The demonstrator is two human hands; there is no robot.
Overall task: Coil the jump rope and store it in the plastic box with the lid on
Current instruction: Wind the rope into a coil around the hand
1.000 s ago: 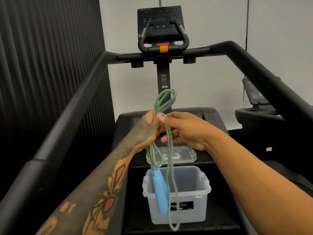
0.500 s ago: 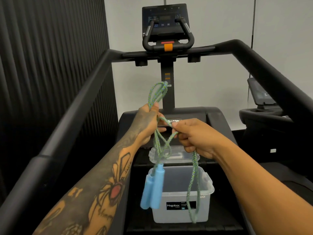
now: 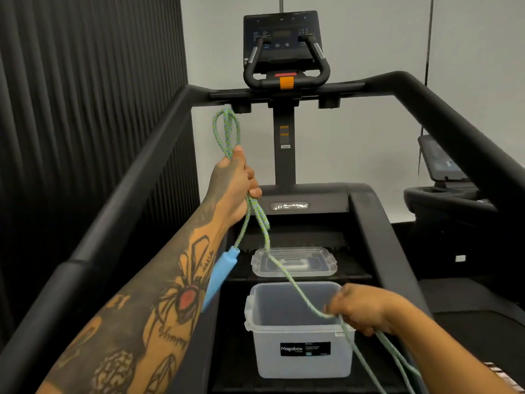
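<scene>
My left hand is raised and grips a bundle of green-blue jump rope, with loops sticking up above the fist. A blue handle dangles below that hand beside my forearm. One strand runs diagonally down to my right hand, which is closed on it low at the right, over the box's right rim. More rope trails down past the bottom edge. The clear plastic box stands open and empty on a lower step. Its clear lid lies flat on the step behind it.
I stand on a black stair-climber machine with thick handrails on both sides and a console ahead. A dark ribbed wall is at the left. Another machine stands at the right.
My hands have moved apart: the left rose up and left with the loops, the right pulled a strand down and right to the box's rim. The handles swung left.
</scene>
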